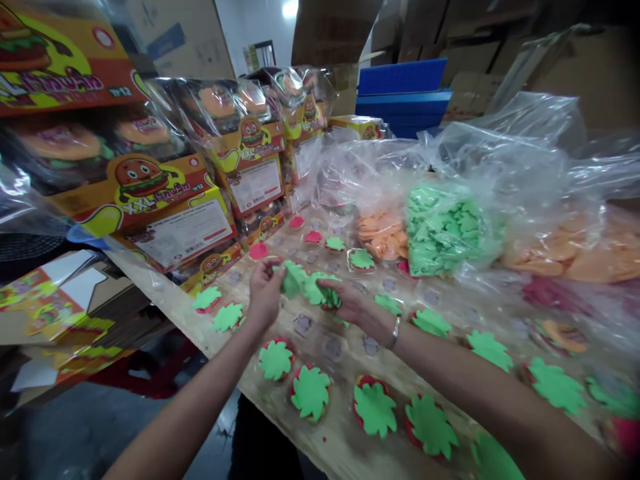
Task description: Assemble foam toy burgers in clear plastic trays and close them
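My left hand pinches the edge of a green leaf-edged candy piece over the table. Just to its right, my right hand, with a bracelet at the wrist, is closed on several more green pieces. The pieces between the two hands overlap, so I cannot tell where one ends. Nearer to me on the table lie small stacks, such as one green star-edged piece resting on a red layer. Another green piece sits on its red layer farther right.
Display boxes of burger-shaped candy stand stacked along the left. At the back right are plastic bags with green pieces and orange pieces. Red pieces lie on the far part of the wooden table. Flat cartons are at lower left.
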### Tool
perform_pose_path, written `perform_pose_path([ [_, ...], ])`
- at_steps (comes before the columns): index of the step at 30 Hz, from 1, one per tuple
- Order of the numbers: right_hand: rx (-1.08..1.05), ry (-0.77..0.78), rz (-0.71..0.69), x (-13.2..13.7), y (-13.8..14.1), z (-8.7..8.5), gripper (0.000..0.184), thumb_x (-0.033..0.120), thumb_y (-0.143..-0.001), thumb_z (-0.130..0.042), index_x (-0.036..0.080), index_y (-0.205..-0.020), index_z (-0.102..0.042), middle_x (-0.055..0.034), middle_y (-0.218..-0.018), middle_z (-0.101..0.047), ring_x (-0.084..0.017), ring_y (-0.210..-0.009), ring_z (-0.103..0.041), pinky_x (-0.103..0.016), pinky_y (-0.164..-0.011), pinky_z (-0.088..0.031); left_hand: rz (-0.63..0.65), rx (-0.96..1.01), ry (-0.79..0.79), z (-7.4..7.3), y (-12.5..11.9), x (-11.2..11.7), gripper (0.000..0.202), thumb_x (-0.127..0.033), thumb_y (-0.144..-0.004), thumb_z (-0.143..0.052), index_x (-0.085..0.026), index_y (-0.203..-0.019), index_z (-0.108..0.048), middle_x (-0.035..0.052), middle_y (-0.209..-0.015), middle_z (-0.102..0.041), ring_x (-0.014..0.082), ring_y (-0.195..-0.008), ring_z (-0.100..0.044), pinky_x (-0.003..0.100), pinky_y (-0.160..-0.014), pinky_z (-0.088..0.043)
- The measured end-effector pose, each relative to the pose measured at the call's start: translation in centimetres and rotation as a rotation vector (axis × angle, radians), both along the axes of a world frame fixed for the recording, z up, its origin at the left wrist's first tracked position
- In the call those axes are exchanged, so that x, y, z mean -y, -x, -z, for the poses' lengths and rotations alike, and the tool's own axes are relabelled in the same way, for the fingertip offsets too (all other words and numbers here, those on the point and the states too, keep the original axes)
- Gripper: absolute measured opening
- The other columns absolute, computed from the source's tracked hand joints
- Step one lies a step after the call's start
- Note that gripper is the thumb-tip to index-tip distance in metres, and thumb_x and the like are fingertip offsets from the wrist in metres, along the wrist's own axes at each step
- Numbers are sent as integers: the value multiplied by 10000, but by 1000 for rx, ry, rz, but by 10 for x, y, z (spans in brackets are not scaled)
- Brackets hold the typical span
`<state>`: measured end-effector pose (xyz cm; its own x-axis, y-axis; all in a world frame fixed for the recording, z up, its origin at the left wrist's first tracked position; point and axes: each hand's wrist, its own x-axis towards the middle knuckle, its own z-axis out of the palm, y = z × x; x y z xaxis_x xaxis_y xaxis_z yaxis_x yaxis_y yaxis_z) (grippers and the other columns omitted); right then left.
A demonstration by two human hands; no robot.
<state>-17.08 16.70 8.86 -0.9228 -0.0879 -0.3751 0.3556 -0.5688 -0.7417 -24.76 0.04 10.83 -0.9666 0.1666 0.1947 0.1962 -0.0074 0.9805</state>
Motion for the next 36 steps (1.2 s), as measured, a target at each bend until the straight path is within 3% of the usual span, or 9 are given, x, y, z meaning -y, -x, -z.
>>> perform_pose_path([
  [6, 177, 45, 98, -18, -10, 1, 73, 221, -753, -660, 165, -721, -626, 22, -608, -654, -95, -475, -566, -212, -466, -453, -48, 115, 230, 15, 119, 14, 279, -194, -668, -595, -175, -931, -504, 9, -754, -561, 124, -615, -525, 242, -579, -441],
  [9, 160, 31, 121, -27, -17, 3, 68, 222, -723, -682, 169, -720, -640, 18, -618, -660, -100, -505, -587, -212, -496, -468, -10, 111, 360, 26, 144, 13, 306, -150, -605, -622, -161, -899, -538, -1, -710, -553, 125, -593, -503, 245, -571, -420],
  [13, 152, 9, 133, -33, -22, 5, 90, 234, -696, -706, 175, -696, -638, 24, -597, -649, -94, -498, -581, -203, -499, -466, 7, 47, 520, 39, 149, 10, 402, -122, -545, -638, -157, -939, -570, -25, -704, -541, 131, -606, -498, 251, -602, -415],
  [19, 38, -62, 88, -33, -18, 3, 145, 271, -708, -707, 178, -645, -615, 14, -565, -630, -101, -508, -578, -204, -504, -464, 18, -91, 707, 45, 140, 8, 417, -106, -547, -625, -181, -957, -610, 1, -752, -587, 206, -773, -567, 304, -735, -431],
  [24, 33, -27, 105, -30, -17, -3, 97, 228, -689, -716, 172, -694, -637, 12, -611, -651, -99, -522, -578, -211, -530, -486, -25, -243, 737, 22, 111, 3, 458, -142, -578, -656, -185, -1030, -603, 102, -1077, -603, 298, -1101, -510, 389, -940, -378],
  [27, -4, -1, 79, -27, -18, -6, 117, 222, -671, -731, 172, -743, -654, 6, -660, -667, -116, -559, -600, -232, -548, -502, 44, -223, 590, 4, 70, -3, 361, -312, -676, -657, -177, -1008, -612, 105, -1068, -611, 286, -1074, -523, 390, -913, -402],
  [30, -20, 2, 60, -21, -18, -6, 173, 215, -630, -758, 178, -766, -658, 7, -686, -671, -136, -586, -609, -247, -528, -497, 380, 232, 359, -3, 18, -11, 360, -504, -727, -618, -162, -841, -637, 68, -821, -636, 219, -806, -592, 324, -708, -454],
  [33, -12, -22, 83, -14, -19, -5, 209, 204, -596, -782, 183, -764, -660, 16, -688, -671, -123, -566, -588, -229, -486, -469, 430, 354, 145, 0, -16, -18, 294, -381, -606, -768, -164, -671, -581, -9, -647, -561, 122, -612, -531, 244, -600, -418],
  [36, -4, -22, 79, -13, -20, -4, 215, 218, -610, -783, 182, -785, -664, 11, -721, -680, -113, -571, -592, -228, -505, -485, 323, 416, -106, -2, -8, -16, 264, -196, -579, -773, -171, -649, -520, -44, -614, -538, 82, -537, -510, 213, -554, -414],
])
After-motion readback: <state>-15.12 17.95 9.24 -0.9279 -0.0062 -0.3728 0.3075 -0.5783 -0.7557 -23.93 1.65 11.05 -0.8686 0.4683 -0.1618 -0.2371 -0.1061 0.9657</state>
